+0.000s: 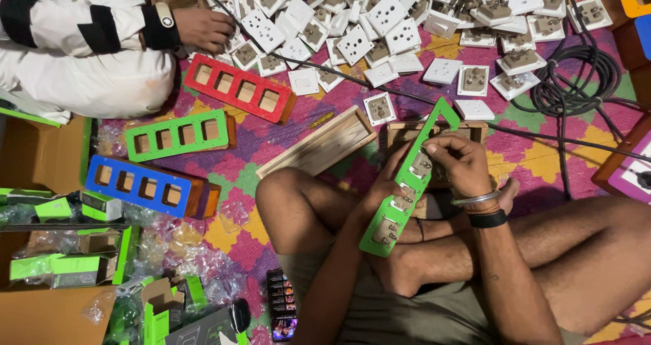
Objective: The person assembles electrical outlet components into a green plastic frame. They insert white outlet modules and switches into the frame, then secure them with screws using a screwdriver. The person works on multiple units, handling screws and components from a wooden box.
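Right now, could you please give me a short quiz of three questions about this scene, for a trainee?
1. True or false: both hands of the seated person hold the green plate.
2. Which colour is the boxed plate nearest the co-worker's hand? A red, B blue, C yellow.
3. Fill in: the black cable coil lies on the patterned ___.

Key: 1 true, the left hand and right hand grip it. 2 A, the red plate. 3 mat.
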